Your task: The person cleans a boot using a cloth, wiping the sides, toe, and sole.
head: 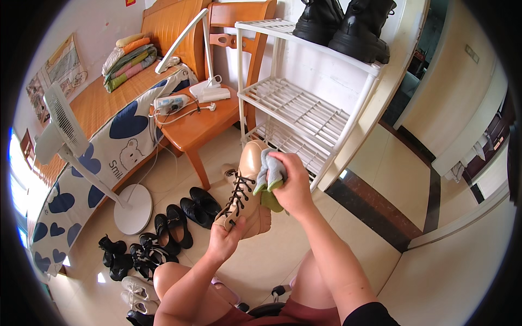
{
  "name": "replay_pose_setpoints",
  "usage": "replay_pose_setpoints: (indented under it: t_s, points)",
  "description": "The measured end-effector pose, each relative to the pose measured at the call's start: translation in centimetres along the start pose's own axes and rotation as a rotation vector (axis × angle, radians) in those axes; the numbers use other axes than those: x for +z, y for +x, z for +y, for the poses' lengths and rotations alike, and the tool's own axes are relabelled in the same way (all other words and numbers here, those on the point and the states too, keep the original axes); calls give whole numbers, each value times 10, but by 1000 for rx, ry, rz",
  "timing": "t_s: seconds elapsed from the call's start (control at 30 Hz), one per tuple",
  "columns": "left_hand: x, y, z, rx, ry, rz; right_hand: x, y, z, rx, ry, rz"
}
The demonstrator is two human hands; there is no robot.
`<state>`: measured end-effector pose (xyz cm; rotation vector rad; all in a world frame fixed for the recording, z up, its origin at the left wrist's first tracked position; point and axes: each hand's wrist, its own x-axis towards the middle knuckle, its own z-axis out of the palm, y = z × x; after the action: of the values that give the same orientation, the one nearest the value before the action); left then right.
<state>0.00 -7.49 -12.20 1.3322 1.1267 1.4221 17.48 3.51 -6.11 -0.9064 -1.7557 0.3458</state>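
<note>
My left hand (226, 240) grips a beige lace-up boot (249, 159) by its upper shaft, near the top of the black laces. The boot is held tilted above the floor, its shiny toe pointing away from me and its chunky sole facing right. In my right hand (293, 185) is a bunched grey and green cloth (270, 170), which lies against the boot's side close to the toe. Part of a second beige boot (229, 172) shows on the floor behind the held one; the rest is hidden.
A white shoe rack (293, 102) stands ahead with black boots (359, 30) on top. Black flats (200, 205), loafers (175, 228), sneakers (149, 252) and white shoes (138, 293) line the floor at left. Beyond are a white fan (132, 210) and a wooden chair (195, 130) bearing a power strip (171, 104).
</note>
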Motion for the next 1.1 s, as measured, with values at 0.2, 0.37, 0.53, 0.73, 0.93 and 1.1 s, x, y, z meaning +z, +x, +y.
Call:
replay_pose_setpoints:
  t_s: [0.2, 0.37, 0.53, 0.73, 0.93, 1.1]
  points:
    - [-9, 5, 5, -81, -103, 83, 15, -43, -13, -3, 16, -295]
    - [-22, 16, -7, -73, -253, 206, 14, -63, -20, 17, -41, -433]
    - [-19, 20, -2, -99, -418, 309, 8, -65, -23, -13, -99, -486]
    - [-22, 24, 1, -123, -402, 320, -13, -58, -16, 166, -187, -619]
    - [-16, 33, 9, -143, -538, 448, -1, -50, -21, -25, -55, -364]
    - [-11, 31, 6, -92, -509, 412, 12, -50, -7, -21, -171, -355]
